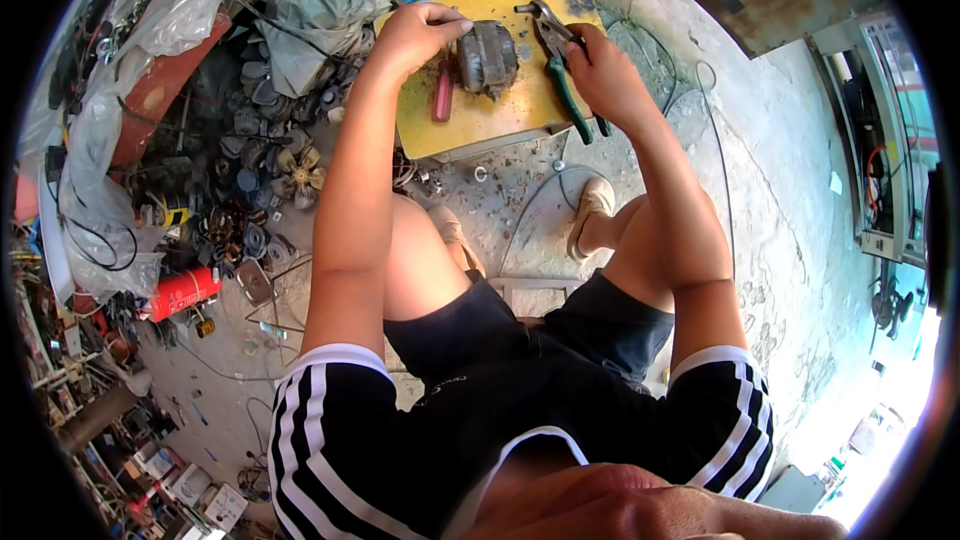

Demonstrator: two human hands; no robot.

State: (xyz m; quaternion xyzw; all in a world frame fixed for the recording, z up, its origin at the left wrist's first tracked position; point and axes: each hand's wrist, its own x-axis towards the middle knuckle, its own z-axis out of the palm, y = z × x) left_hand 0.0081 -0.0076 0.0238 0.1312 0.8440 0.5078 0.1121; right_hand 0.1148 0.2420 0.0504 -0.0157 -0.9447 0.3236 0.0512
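Note:
A grey, worn motor stator (487, 57) lies on a yellow board (425, 130) in front of me. My left hand (425, 35) pinches its upper left edge; the fingertips are partly hidden. My right hand (603, 75) is closed around a long metal tool (552, 20), whose dark handle end shows below the fist. The fist hides too much to tell the tool's kind. Just left of that hand, pliers with green handles (568, 100) lie on the board. A screwdriver with a pink-red handle (442, 95) rests at the stator's left side.
Scrap metal and motor parts, including a brass-coloured fan wheel (299, 177), are heaped left of the board. A red cylinder (184, 292) lies farther left. Cables (715, 130) cross the concrete floor on the right. My feet stand below the board's near edge.

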